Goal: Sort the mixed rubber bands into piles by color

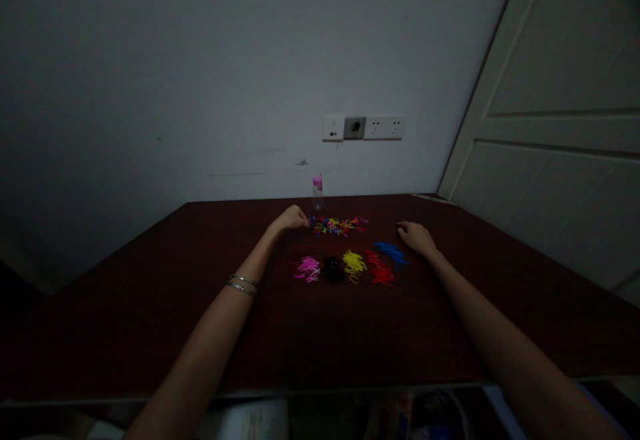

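My left hand [293, 217] reaches to the left end of a mixed heap of small colourful rubber bands [337, 226]. Its thumb and fingertips are pinched together at the edge of the heap; what they hold, if anything, is too small to make out. On the right, my right hand [414, 235] rests on the tabletop with fingers stretched out and holds nothing. Closest to it lies a pile of blue bands [392, 252]. Nearer to me are separate piles of red bands [381, 271], yellow bands [355, 263], black bands [333, 269] and pink bands [307, 267].
A clear bottle with a pink top [318, 193] stands behind the mixed heap on the dark red-brown table [150, 313]. Wall sockets [384, 128] sit above the table's back edge. A pale panelled door [555, 127] is at the right. Under the front edge, a white container [255, 420] shows.
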`<state>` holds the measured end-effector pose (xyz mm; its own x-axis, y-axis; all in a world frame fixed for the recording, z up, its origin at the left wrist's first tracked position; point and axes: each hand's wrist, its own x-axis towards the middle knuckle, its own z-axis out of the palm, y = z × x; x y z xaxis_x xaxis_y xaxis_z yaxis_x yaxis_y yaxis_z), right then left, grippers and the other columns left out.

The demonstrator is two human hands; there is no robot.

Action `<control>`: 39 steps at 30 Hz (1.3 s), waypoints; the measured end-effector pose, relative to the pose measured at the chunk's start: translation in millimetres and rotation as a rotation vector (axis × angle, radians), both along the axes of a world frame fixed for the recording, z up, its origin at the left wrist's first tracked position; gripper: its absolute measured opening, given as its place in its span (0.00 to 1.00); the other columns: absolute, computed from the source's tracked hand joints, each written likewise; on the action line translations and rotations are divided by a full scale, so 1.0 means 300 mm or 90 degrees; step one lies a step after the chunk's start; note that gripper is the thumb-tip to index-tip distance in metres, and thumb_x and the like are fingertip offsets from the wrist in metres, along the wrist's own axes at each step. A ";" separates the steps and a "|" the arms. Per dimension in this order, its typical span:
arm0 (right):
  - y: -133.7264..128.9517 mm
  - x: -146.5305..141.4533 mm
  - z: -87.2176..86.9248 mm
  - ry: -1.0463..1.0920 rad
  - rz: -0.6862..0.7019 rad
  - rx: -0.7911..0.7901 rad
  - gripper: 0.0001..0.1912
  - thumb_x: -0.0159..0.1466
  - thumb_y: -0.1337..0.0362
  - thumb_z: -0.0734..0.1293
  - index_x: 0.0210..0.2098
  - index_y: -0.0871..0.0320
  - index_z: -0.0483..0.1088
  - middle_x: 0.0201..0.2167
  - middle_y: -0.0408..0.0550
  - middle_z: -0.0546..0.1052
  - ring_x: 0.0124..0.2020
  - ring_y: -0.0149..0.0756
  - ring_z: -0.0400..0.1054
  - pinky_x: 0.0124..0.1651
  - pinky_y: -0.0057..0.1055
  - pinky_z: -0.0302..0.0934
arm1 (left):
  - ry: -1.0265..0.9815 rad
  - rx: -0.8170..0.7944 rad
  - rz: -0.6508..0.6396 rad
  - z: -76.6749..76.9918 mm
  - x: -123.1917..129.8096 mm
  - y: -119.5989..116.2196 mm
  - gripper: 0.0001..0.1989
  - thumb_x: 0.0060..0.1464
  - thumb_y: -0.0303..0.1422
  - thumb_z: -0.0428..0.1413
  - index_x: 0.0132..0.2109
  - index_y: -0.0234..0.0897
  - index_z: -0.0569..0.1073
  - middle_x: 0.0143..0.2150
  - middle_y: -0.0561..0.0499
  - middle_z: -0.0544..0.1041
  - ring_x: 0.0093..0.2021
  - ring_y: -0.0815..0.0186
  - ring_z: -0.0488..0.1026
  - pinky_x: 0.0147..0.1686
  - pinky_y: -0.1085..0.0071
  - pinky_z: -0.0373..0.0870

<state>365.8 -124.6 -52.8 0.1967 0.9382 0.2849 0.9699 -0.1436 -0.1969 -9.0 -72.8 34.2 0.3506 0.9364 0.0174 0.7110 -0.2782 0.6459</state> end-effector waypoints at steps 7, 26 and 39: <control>-0.002 -0.001 -0.001 0.003 0.000 0.001 0.22 0.61 0.62 0.54 0.51 0.60 0.68 0.50 0.53 0.72 0.50 0.43 0.66 0.50 0.35 0.59 | -0.012 -0.045 -0.168 0.001 0.000 0.009 0.04 0.35 0.28 0.58 0.22 0.30 0.77 0.16 0.52 0.70 0.18 0.73 0.61 0.20 0.77 0.55; -0.009 -0.005 0.005 0.000 -0.005 0.000 0.22 0.61 0.62 0.55 0.51 0.60 0.68 0.50 0.53 0.72 0.50 0.42 0.66 0.51 0.34 0.59 | -0.052 -0.174 -0.252 -0.093 0.022 0.011 0.12 0.38 0.35 0.60 0.31 0.32 0.78 0.18 0.54 0.69 0.16 0.76 0.57 0.16 0.78 0.48; -0.002 -0.025 0.039 0.058 0.049 0.044 0.17 0.60 0.63 0.59 0.46 0.59 0.72 0.49 0.51 0.72 0.50 0.40 0.66 0.51 0.33 0.58 | -0.353 -0.001 0.151 -0.218 -0.070 0.084 0.20 0.48 0.46 0.51 0.32 0.31 0.73 0.15 0.59 0.59 0.13 0.78 0.51 0.15 0.78 0.46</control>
<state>358.3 -125.1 -41.2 0.1524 0.9301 0.3344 0.9552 -0.0517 -0.2914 -29.9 -47.7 -31.4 0.0709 0.9881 0.1366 0.3105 -0.1521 0.9383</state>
